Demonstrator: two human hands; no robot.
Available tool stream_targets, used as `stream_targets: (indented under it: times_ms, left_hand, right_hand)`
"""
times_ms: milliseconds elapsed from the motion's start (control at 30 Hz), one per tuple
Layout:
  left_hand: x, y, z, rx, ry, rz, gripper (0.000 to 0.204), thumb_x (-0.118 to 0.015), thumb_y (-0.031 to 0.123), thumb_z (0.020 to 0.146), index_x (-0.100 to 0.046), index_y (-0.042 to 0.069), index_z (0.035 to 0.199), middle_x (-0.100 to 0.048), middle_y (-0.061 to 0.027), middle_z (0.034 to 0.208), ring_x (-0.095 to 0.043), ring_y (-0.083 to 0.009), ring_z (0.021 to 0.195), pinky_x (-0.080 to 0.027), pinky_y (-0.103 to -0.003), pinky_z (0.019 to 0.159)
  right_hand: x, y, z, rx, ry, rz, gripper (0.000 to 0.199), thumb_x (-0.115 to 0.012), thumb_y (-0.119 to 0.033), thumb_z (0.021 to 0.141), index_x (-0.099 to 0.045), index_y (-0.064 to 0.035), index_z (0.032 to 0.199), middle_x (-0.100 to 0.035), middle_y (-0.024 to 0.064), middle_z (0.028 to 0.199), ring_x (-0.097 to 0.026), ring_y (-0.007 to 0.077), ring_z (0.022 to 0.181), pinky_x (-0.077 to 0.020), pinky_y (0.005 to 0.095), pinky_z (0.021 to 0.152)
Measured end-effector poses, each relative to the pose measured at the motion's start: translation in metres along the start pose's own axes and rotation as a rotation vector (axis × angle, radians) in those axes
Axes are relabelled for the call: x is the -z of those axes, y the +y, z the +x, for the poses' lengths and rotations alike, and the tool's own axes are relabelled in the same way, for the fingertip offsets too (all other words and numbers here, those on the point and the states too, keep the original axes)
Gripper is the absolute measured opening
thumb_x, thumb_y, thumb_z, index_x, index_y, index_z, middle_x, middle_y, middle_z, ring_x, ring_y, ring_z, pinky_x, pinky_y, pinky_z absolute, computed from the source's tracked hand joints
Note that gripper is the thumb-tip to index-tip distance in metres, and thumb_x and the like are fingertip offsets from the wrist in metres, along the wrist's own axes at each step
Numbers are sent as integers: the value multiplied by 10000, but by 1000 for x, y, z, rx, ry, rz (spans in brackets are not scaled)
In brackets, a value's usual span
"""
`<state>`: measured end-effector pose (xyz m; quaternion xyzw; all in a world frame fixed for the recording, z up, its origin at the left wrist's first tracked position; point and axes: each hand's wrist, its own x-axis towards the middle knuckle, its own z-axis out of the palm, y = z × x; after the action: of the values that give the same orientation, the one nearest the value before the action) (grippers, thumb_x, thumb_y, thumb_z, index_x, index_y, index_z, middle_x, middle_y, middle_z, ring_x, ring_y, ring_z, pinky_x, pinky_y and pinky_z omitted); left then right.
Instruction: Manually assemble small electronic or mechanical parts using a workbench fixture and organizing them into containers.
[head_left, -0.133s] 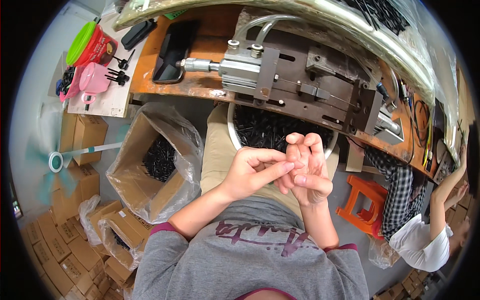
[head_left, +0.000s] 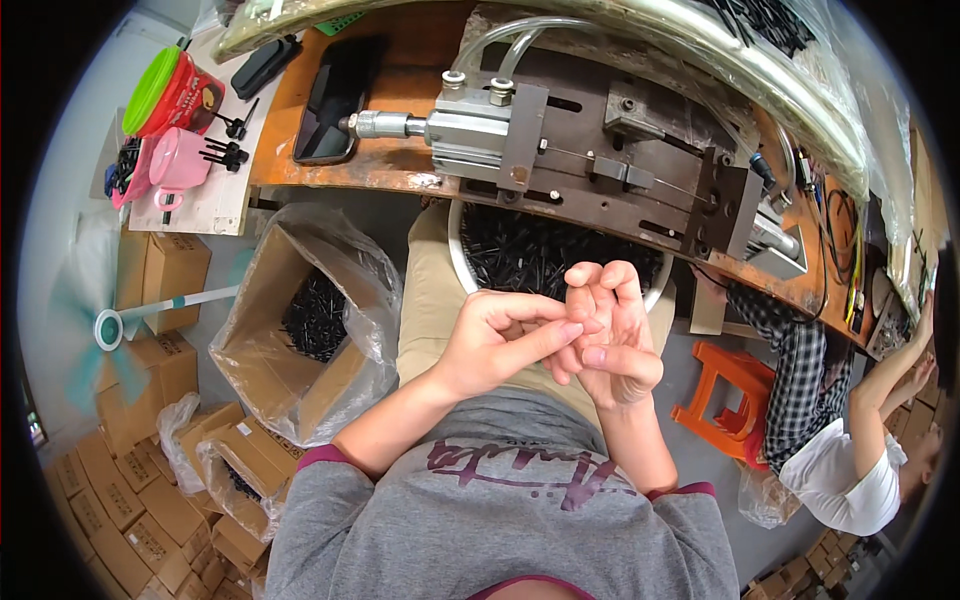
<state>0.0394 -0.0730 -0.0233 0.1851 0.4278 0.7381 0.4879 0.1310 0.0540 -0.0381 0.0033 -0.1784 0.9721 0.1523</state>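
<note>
Both hands meet over my lap, just short of a white-rimmed tub (head_left: 458, 252) heaped with thin black parts (head_left: 525, 250). My left hand (head_left: 495, 345) is closed in a pinch, its thumb and forefinger pressed against the fingers of the other hand. Whether anything small sits in that pinch is hidden. My right hand (head_left: 622, 355) is turned palm up, fingers apart and loosely curled, with nothing visible in its palm. Beyond the tub, a metal fixture with an air cylinder (head_left: 468, 138) is mounted on the wooden bench (head_left: 400, 178); neither hand touches it.
A plastic-lined carton (head_left: 255, 330) of black parts stands at left, near a fan (head_left: 108, 328). A phone (head_left: 330, 105), pink cup (head_left: 180, 165) and red bucket (head_left: 185, 95) lie beyond. At right are an orange stool (head_left: 725, 400) and another person in a white shirt (head_left: 845, 480).
The whole view has shifted slightly, so the bench and fixture appear a little farther left. My hands keep nearly the same pose.
</note>
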Motion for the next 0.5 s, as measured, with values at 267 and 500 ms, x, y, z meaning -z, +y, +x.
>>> stream_targets:
  times_ms: [267,500]
  left_hand:
    - [0,3,-3,-73,-44,61,159,-660,-19,876,-669,-82,1021,-704,-148,832,-689,-169,704,-575,-271,640]
    - [7,-2,-4,-63,-11,-152,151,-672,-41,855,-673,-88,998,-706,-173,859,-696,-194,715,-581,-280,642]
  right_hand:
    - [3,1,-2,-22,-46,29,597,-536,188,686,-399,-23,1228,-447,239,1279,-558,242,924,-575,325,589]
    - [5,8,2,-20,-110,74,634,-591,217,668,-399,-20,1224,-452,247,1301,-570,258,1085,-581,311,593]
